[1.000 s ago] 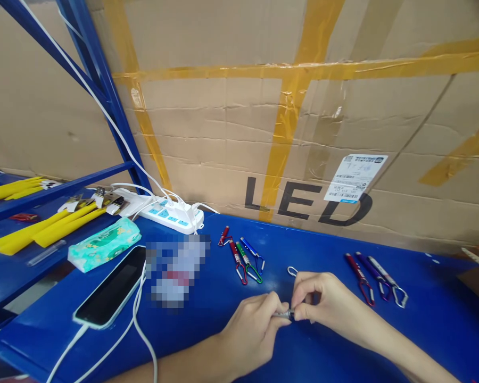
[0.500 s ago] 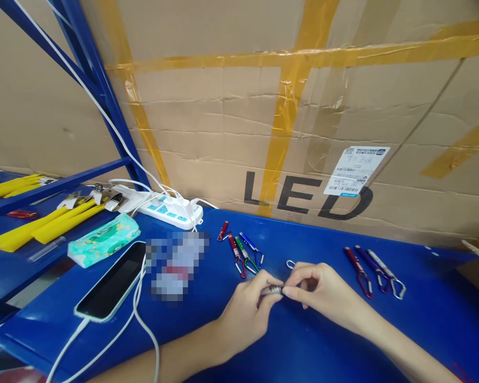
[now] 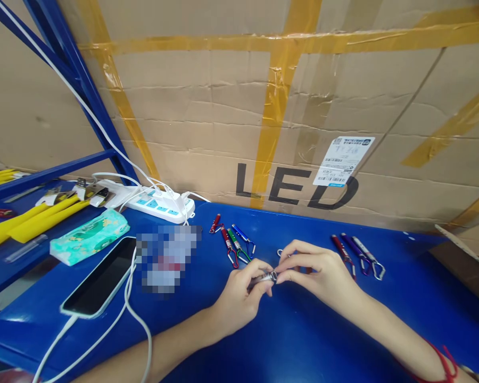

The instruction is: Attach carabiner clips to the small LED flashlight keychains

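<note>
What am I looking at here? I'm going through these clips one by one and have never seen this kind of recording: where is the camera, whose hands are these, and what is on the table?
The camera sits on a person's head, looking forward and down, so both bare hands are that person's own. The left hand and right hand meet over a blue table, both pinching a small silver keychain flashlight between the fingertips. More little flashlights lie behind them: a cluster of coloured ones and three to the right. On the left are a phone on a white cable, a tissue pack, a power strip and yellow strips on a side shelf. A large cardboard box marked LED stands behind.
</note>
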`<action>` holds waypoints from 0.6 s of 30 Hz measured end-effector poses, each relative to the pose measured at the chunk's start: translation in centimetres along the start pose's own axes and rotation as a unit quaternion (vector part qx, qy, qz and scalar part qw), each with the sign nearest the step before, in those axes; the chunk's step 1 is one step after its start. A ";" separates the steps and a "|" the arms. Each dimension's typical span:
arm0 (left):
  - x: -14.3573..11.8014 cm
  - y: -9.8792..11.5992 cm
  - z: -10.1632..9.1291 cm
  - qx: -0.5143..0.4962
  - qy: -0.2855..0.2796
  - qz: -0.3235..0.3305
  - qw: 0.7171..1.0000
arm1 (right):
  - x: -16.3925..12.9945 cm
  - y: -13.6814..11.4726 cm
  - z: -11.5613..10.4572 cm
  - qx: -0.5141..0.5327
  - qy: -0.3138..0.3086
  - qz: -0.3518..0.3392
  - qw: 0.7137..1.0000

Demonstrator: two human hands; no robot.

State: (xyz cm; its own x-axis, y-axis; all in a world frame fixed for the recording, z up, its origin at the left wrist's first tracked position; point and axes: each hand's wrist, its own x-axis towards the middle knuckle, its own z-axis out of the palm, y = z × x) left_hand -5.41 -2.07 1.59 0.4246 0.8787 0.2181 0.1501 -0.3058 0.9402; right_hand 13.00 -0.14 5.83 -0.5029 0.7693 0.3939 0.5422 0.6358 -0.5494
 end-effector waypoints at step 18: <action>-1.0 -0.6 0.3 0.038 -0.041 0.023 0.998 | -0.6 -0.8 0.0 -0.045 -0.077 0.068 0.994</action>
State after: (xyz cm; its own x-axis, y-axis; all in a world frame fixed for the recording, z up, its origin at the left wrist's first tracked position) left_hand -5.66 -2.92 0.74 0.5040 0.8308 0.2362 0.1952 -0.3759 0.9059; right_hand 12.87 -1.13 6.01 -0.5133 0.8347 0.1994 0.6667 0.5342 -0.5198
